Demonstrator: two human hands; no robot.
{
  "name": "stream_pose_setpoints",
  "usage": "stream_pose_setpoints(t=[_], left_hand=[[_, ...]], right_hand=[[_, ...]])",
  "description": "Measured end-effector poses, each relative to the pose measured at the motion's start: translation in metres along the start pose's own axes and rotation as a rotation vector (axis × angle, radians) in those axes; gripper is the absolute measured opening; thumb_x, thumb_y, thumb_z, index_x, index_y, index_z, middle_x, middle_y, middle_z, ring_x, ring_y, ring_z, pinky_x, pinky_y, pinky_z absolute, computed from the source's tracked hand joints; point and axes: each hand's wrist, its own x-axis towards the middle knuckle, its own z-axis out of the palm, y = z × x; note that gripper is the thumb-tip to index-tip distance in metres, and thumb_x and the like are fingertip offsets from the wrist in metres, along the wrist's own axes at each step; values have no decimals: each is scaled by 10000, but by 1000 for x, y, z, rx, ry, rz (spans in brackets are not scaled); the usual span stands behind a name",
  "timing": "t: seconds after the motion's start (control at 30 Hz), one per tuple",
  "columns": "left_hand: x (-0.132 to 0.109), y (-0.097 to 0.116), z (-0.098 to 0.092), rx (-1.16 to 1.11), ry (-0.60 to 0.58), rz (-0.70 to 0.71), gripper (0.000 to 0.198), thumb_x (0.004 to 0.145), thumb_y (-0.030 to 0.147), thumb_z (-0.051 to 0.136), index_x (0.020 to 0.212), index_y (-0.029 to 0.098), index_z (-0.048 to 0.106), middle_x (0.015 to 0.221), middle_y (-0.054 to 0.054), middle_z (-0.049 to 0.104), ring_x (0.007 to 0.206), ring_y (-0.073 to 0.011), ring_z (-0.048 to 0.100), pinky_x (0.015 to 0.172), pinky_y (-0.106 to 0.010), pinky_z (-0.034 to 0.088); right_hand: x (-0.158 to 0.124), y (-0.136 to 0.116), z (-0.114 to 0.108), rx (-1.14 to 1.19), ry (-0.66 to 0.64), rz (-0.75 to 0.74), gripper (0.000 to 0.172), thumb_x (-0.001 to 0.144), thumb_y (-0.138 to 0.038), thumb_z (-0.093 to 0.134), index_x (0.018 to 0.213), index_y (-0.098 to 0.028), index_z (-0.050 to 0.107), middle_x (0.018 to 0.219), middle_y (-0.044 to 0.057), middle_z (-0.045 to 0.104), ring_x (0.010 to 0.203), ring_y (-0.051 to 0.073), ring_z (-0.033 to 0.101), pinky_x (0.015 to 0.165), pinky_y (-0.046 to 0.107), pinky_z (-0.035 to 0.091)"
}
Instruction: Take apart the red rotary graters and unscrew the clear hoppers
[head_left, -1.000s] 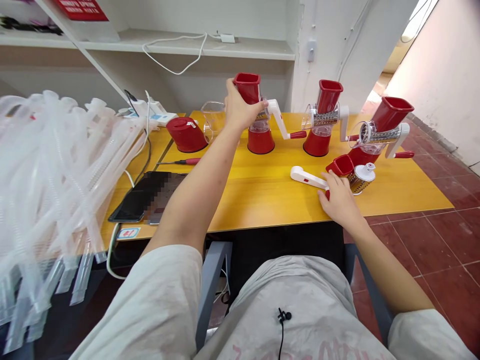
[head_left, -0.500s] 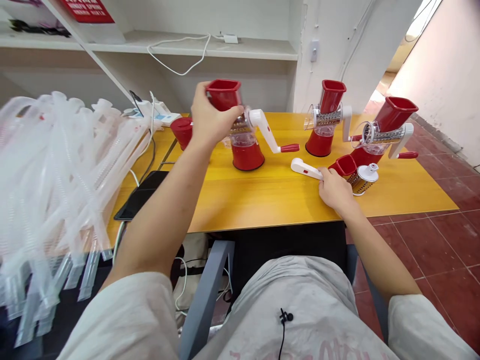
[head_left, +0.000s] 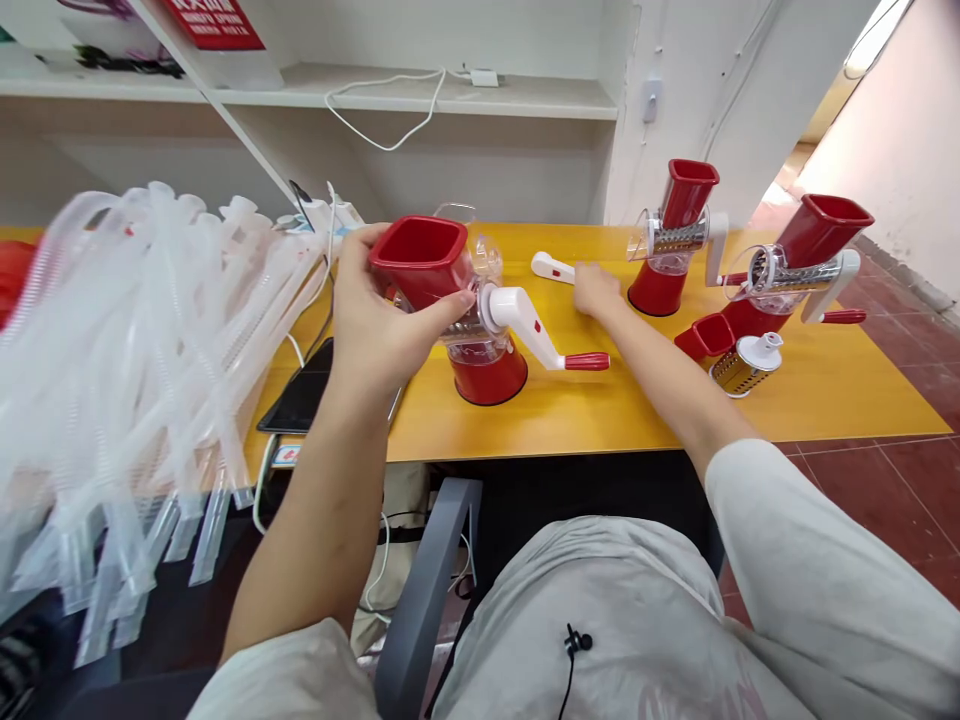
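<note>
We've got bright, fairly even indoor light; can't pin down the main source. Doorway point(head_left: 872, 22) at upper right blows out to white, and we see a pale glow on the wall point(head_left: 892, 130) beside it. Table point(head_left: 585, 405) shows soft sheen. Lower bay point(head_left: 517, 170) sits in grey shade; below the table we're near black. Plastic strips point(head_left: 150, 380) look smeared, right hand point(head_left: 596, 288) softish, held grater point(head_left: 489, 376) crisper. Wide-angle stretch toward edges, right sleeve point(head_left: 825, 560) included.
</note>
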Motion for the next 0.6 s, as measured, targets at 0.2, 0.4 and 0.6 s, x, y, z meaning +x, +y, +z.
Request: stream_pose_setpoints(t=[0.2, 0.4, 0.6], left_hand=[[-4, -3, 1, 69, -68, -22, 860, 852, 561, 987, 1580, 439, 545, 1668, -41, 707, 1622, -442, 692, 1371, -742, 610], [-9, 0, 2, 21, -31, -15, 869, 827, 616, 1023, 1557, 397, 605, 1671, -39, 728, 1602, -412, 713, 1309, -665, 668], [-11, 2, 8, -42, 42, -6, 804, 773, 511, 1072, 1473, 336, 717, 1567, -51, 819, 1441, -385, 797, 1252, -629, 689]], right_hand=[[41, -17, -1, 202, -32, -110, 518, 1153, -485, 828, 1567, -189, 731, 1585, 147, 752, 1398, 304, 785, 1187, 552, 726], [33, -26, 3, 360, -45, -184, 519, 1156, -482, 825, 1575, -193, 727, 1593, 148, 750, 1397, 303, 785, 1187, 551, 726], [-15, -23, -32, 339, 19, -259, 548, 1162, -438, 812, 1647, -209, 701, 1732, 161, 690, 1564, 345, 722, 1321, 621, 654]])
